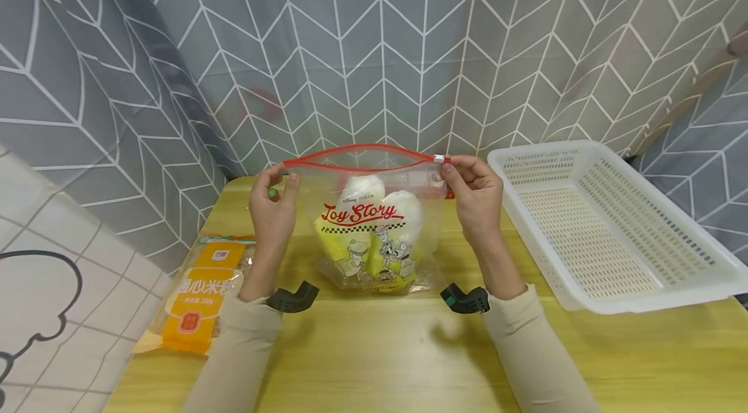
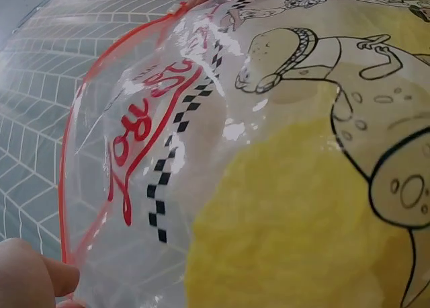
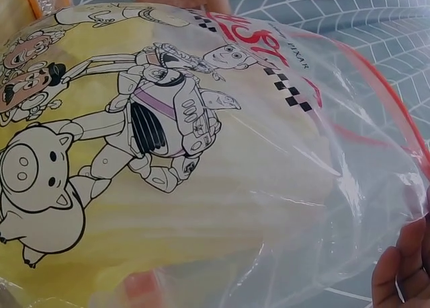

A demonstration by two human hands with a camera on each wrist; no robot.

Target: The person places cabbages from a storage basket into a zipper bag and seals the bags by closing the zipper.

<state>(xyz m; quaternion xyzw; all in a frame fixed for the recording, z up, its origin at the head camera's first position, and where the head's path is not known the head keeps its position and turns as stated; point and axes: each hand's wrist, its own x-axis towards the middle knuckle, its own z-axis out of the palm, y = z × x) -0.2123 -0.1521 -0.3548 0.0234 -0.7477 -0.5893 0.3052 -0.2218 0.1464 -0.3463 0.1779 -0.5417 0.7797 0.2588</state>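
Observation:
A clear slider zip bag (image 1: 435, 225) with red Toy Story print stands upright over the table, its red-edged mouth parted in the middle. Rounded white and yellow soft things (image 1: 363, 190) fill its lower part. At the left top corner my left hand (image 1: 274, 212) pinches the bag between thumb and fingers. My right hand (image 1: 480, 202) pinches the opposite corner, just below the white slider (image 1: 439, 158). In the left wrist view the left fingertips (image 2: 62, 277) are at the red edge; in the right wrist view the right fingers (image 3: 388, 274) show beside the clear film.
To the right lies a white perforated plastic basket (image 1: 619, 299). An orange and clear food package (image 1: 201, 296) rests left of my left forearm. Behind the setup hangs a grey patterned curtain (image 1: 386, 43), and the wooden table (image 1: 374, 354) extends toward me.

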